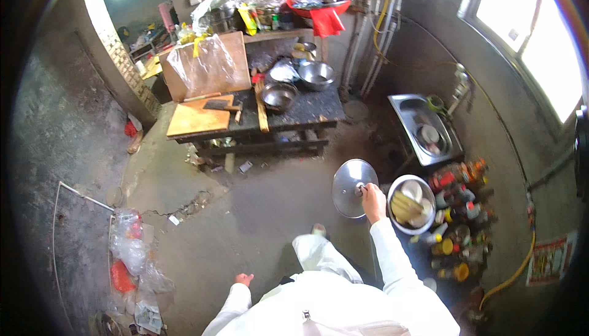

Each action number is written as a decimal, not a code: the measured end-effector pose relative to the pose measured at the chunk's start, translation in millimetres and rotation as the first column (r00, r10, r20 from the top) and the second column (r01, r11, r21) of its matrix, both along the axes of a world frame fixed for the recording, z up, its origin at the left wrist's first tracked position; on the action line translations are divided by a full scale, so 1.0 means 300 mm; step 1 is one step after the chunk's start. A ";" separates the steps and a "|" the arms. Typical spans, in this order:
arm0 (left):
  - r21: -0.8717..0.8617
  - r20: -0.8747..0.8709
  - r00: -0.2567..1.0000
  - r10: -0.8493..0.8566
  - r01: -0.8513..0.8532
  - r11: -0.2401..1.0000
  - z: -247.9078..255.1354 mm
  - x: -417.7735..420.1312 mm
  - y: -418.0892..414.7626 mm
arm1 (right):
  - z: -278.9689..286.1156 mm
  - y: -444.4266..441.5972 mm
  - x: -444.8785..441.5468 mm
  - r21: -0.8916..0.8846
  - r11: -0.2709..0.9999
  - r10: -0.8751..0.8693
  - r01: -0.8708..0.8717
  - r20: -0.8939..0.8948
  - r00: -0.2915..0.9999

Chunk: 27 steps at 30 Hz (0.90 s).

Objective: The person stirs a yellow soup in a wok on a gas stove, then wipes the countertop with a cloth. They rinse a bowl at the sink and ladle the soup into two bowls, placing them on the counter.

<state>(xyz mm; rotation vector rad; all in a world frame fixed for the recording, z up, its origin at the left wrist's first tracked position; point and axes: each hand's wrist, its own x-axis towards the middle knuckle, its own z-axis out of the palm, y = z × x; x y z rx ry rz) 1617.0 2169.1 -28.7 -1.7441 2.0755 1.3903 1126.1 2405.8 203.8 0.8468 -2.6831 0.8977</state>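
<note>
My right hand (375, 201) grips the knob of a round glass pot lid (347, 193), held in front of me at the right. Close beside that hand is a white-rimmed basin (394, 218) with pale bowls (411, 190) and long yellowish pieces (407, 205) in it. What the pieces are is too blurred to tell. Low at my left side hangs my left hand (244, 279), with nothing visible in it and the thumb apart from the fingers.
Ahead stands a dark worktable (317, 106) with a cleaver (222, 105) on a cutting board (198, 120) and metal bowls (280, 95). Right are a steel sink (395, 104) and several bottles (460, 198). Plastic bags (133, 253) lie left; a crack (188, 207) crosses the floor.
</note>
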 end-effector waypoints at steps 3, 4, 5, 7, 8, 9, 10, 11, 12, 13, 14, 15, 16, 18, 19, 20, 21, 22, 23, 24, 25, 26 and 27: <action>-0.055 0.064 0.997 0.036 -0.033 0.998 0.041 -0.088 -0.111 | 0.017 -0.337 -0.241 -0.019 0.991 0.132 -0.132 0.001 0.991; -0.070 0.034 0.996 0.077 -0.075 0.995 0.046 -0.123 -0.134 | 0.024 -0.442 -0.322 -0.054 0.982 0.183 -0.183 -0.006 0.983; -0.085 0.003 0.993 0.118 -0.117 0.989 0.051 -0.158 -0.161 | 0.027 -0.559 -0.405 -0.090 0.968 0.234 -0.234 -0.014 0.972; 0.086 -0.122 0.944 0.308 -0.299 0.950 0.080 -0.258 -0.184 | 0.010 -0.778 -0.561 -0.005 0.966 0.259 -0.259 -0.026 0.966; 0.083 -0.056 0.962 0.266 -0.261 0.962 0.086 -0.287 -0.200 | 0.011 -0.887 -0.627 0.003 0.959 0.283 -0.283 -0.024 0.959; 0.078 0.007 0.977 0.212 -0.212 0.974 0.111 -0.344 -0.237 | 0.007 -0.989 -0.699 0.061 0.956 0.288 -0.288 0.012 0.958; 0.052 0.009 0.977 0.212 -0.213 0.976 0.102 -0.376 -0.260 | -0.011 -1.091 -0.761 0.055 0.950 0.307 -0.306 -0.013 0.952; 0.027 0.011 0.978 0.209 -0.210 0.977 0.095 -0.404 -0.276 | -0.028 -1.192 -0.821 0.051 0.946 0.323 -0.321 -0.038 0.946; 0.005 0.021 0.979 0.202 -0.202 0.979 0.099 -0.439 -0.303 | -0.053 -1.292 -0.876 0.075 0.941 0.332 -0.329 -0.027 0.943; 0.056 0.051 0.970 0.240 -0.242 0.969 0.075 -0.461 -0.336 | -0.068 -1.388 -0.921 0.102 0.936 0.341 -0.338 -0.019 0.940; 0.105 0.083 0.958 0.273 -0.281 0.954 0.051 -0.486 -0.378 | -0.087 -1.474 -0.960 0.130 0.930 0.348 -0.344 -0.010 0.937; 0.156 0.122 0.942 0.314 -0.330 0.931 0.019 -0.492 -0.400 | -0.104 -1.558 -0.976 0.160 0.921 0.359 -0.356 0.010 0.933; 0.153 0.118 0.952 0.281 -0.297 0.943 -0.011 -0.509 -0.444 | -0.105 -1.650 -1.000 0.186 0.911 0.370 -0.367 0.020 0.929; 0.110 0.198 0.966 0.166 -0.191 0.975 -0.044 -0.588 -0.572 | -0.140 -1.805 -1.073 0.241 0.897 0.372 -0.370 0.039 0.928; 0.097 0.235 0.967 0.100 -0.126 0.987 -0.050 -0.653 -0.653 | -0.172 -1.874 -1.125 0.276 0.890 0.368 -0.364 0.038 0.929; -0.008 0.151 0.978 0.141 -0.142 0.990 -0.059 -0.699 -0.715 | -0.217 -1.919 -1.160 0.314 0.876 0.367 -0.367 0.059 0.928; -0.112 0.062 0.983 0.171 -0.163 0.980 -0.069 -0.745 -0.781 | -0.258 -1.954 -1.195 0.352 0.861 0.364 -0.368 0.081 0.928; -0.015 0.069 0.971 0.231 -0.230 0.973 -0.059 -0.791 -0.850 | -0.290 -2.004 -1.207 0.386 0.848 0.346 -0.364 0.117 0.931; 0.077 0.081 0.954 0.289 -0.296 0.952 -0.048 -0.834 -0.924 | -0.312 -2.048 -1.215 0.403 0.837 0.346 -0.370 0.136 0.929; 0.093 0.053 0.948 0.313 -0.317 0.944 -0.029 -0.874 -0.992 | -0.335 -2.078 -1.222 0.420 0.828 0.339 -0.372 0.154 0.928; 0.108 0.023 0.943 0.332 -0.333 0.937 -0.017 -0.905 -1.056 | -0.357 -2.097 -1.231 0.436 0.821 0.327 -0.369 0.170 0.930; 0.123 -0.006 0.937 0.350 -0.347 0.930 -0.001 -0.930 -1.110 | -0.378 -2.113 -1.244 0.434 0.821 0.322 -0.370 0.184 0.929; 0.140 -0.007 0.928 0.373 -0.368 0.919 0.023 -0.947 -1.156 | -0.395 -2.123 -1.247 0.438 0.815 0.320 -0.379 0.204 0.925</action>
